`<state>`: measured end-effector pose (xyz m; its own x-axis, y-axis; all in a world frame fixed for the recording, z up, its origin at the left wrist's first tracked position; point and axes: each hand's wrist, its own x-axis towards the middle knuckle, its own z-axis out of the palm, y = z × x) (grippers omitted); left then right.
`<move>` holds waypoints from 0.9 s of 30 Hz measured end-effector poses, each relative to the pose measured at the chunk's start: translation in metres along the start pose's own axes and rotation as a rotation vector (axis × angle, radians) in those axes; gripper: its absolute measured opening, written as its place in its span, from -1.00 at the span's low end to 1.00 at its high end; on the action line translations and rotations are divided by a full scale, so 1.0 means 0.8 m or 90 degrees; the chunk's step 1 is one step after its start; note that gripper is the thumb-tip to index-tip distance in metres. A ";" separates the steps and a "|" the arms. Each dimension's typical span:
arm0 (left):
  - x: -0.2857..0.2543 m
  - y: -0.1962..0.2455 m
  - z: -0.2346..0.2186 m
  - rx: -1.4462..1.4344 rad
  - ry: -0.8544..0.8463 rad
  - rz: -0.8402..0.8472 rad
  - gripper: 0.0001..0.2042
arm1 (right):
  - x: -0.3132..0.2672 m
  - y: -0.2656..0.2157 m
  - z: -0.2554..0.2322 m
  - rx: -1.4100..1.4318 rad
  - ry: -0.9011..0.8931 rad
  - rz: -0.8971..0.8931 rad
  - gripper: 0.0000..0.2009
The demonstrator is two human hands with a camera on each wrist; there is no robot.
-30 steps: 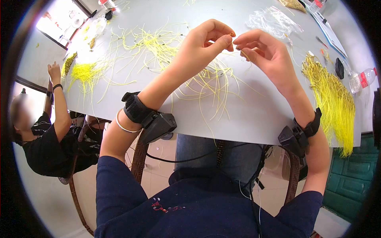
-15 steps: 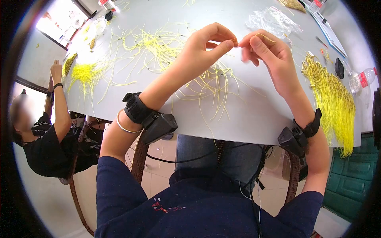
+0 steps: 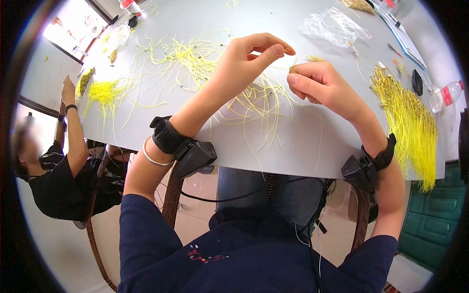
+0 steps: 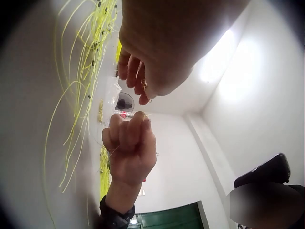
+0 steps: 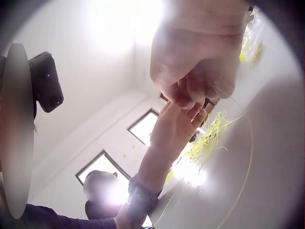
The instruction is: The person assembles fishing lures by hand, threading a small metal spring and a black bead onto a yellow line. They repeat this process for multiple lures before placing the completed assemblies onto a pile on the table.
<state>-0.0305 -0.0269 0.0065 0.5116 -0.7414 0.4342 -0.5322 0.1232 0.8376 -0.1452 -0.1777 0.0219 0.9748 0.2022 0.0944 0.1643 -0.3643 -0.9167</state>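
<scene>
In the head view my left hand pinches a small gold-coloured looped piece between thumb and forefinger. Lower and to the right, my right hand is curled, thumb over the bent forefinger, and grips a thin yellow string. That string shows in the right wrist view, trailing from the hand over the table. The two hands are a short way apart, above the tabletop. Under and behind the left forearm lie loose yellow strings, some with small dark bits on them. Just behind the right hand is a small golden heap.
A thick bundle of yellow strings with golden-brown tops hangs over the table's right edge. Clear plastic bags lie at the back, a bottle at far right. On the left, another person sits near a yellow string pile.
My hands, close together before, have drawn apart. The right hand has curled its fingers and moved down towards me, uncovering the golden heap; the left hand has lowered slightly.
</scene>
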 end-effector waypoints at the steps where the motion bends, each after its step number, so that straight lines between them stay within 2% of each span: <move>1: 0.000 0.002 0.000 -0.003 -0.017 -0.004 -0.80 | 0.000 0.001 -0.001 0.000 0.000 0.000 -0.68; 6: -0.002 0.006 0.003 0.015 -0.022 0.012 -0.81 | 0.000 0.005 -0.005 0.105 -0.066 0.075 -0.65; 8: -0.002 0.008 0.001 0.007 -0.053 -0.007 -0.79 | -0.001 0.005 -0.005 0.102 -0.062 0.073 -0.64; 19: -0.002 0.002 0.002 0.013 -0.052 0.000 -0.81 | 0.001 0.010 -0.005 0.145 -0.042 0.049 -0.68; 27: -0.002 0.003 0.002 0.017 -0.028 0.019 -0.81 | 0.003 0.014 -0.006 0.129 0.067 0.063 -0.69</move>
<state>-0.0339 -0.0268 0.0075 0.4649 -0.7665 0.4432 -0.5647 0.1289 0.8152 -0.1400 -0.1856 0.0134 0.9968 0.0743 0.0308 0.0441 -0.1850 -0.9817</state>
